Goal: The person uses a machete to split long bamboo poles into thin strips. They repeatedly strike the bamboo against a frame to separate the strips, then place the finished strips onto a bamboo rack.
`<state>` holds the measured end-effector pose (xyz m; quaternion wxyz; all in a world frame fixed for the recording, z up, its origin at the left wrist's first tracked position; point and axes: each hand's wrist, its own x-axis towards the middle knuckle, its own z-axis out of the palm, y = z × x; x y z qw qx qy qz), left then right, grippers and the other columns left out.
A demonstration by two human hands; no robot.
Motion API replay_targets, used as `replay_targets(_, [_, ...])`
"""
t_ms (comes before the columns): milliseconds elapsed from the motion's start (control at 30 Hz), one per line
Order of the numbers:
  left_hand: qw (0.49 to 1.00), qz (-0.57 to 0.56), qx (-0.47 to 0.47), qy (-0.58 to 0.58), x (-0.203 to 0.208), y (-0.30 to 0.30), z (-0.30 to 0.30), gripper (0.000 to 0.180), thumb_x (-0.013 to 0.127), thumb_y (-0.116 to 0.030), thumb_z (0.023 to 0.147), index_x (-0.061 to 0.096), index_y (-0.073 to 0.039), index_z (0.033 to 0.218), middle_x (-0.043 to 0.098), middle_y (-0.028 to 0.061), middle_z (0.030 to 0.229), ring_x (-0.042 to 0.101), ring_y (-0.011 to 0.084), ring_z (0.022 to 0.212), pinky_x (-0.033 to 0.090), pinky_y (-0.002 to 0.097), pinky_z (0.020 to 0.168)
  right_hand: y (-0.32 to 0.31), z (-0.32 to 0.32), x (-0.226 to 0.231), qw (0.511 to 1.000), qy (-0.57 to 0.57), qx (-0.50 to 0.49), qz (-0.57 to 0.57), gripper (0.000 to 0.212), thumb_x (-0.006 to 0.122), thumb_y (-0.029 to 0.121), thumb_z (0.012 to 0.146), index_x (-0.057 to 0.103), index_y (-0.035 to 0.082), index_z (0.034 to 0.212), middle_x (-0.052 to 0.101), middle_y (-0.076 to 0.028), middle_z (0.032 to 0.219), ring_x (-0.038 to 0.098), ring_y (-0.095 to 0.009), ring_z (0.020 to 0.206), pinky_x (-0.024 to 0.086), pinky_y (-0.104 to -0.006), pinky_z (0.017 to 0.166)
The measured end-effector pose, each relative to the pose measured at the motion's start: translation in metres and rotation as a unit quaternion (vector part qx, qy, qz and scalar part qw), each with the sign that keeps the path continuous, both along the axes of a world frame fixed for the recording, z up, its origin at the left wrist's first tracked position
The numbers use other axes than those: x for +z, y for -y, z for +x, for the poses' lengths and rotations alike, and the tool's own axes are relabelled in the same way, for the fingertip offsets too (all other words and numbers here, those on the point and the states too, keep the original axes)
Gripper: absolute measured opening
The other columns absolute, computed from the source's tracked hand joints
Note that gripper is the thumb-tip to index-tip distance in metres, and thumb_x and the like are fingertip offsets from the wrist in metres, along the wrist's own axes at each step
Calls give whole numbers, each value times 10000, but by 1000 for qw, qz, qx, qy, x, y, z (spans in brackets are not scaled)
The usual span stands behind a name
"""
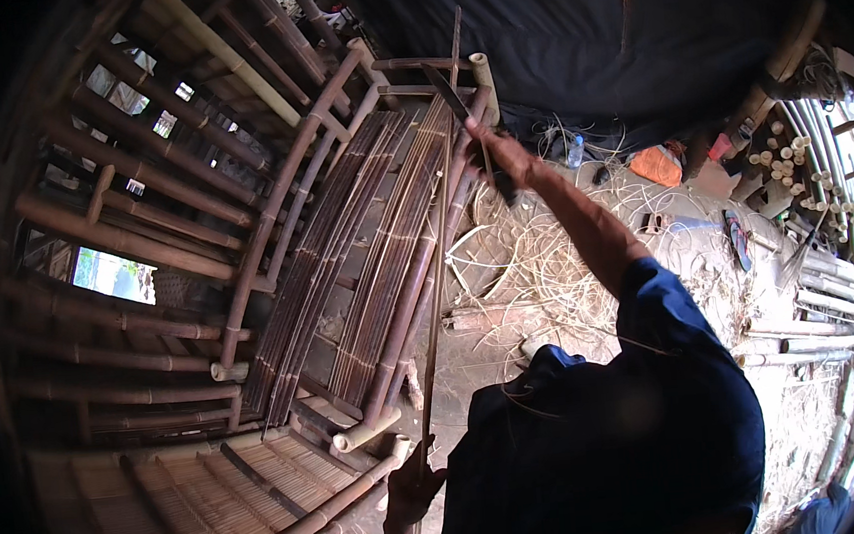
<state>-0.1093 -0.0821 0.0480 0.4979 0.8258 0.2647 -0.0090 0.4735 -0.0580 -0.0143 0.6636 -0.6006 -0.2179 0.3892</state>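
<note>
left hand (416,487): closed on long strip (434,347), lower end | right hand (504,156): gripping knife (446,92), blade across strip's upper part | contact unclear

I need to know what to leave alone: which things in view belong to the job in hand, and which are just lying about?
In use:
- knife, in the right hand
- long thin strip, in the left hand

Apparently just lying about:
- clear bottle
- orange bundle
- tangled pale strips, possibly offcuts
</note>
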Motion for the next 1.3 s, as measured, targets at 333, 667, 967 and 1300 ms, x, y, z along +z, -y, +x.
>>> replay_targets(333, [979,-37,-9,201,-42,-70,165,533,476,-334,993,399,21,1383,657,139,1075,643,205,1004,477,374,941,-14,-154,9,999,42,5,15,441,630,386,892,597,-15,713,595,-92,605,589,-181,520,467,-345,492])
replay_targets(667, [932,-181,242,201,-61,-66,200,324,523,-285,996,572,-93,1254,352,-84,583,269,8,444,211,198,395,46,-183,24,757,634,144,-68,757,369,717,888,664,20,925,642,-201,756,663,-372,698,522,-462,618])
replay_targets(967, [977,-29,191,94,-52,-46,138,295,484,-101,988,580,-27,1256,365,-85,611,324,22,544,271,216,480,5,-96,59,762,614,63,-198,698,301,677,934,646,84,801,598,-112,598,613,-266,530,503,-418,516])
replay_targets(1300, [937,275,94,195,-40,-34,101,281,489,-145,971,583,41,1160,513,84,711,460,162,585,399,319,537,-9,-99,24,704,664,39,-249,773,322,726,897,688,51,808,629,-184,641,677,-317,670,558,-397,638])
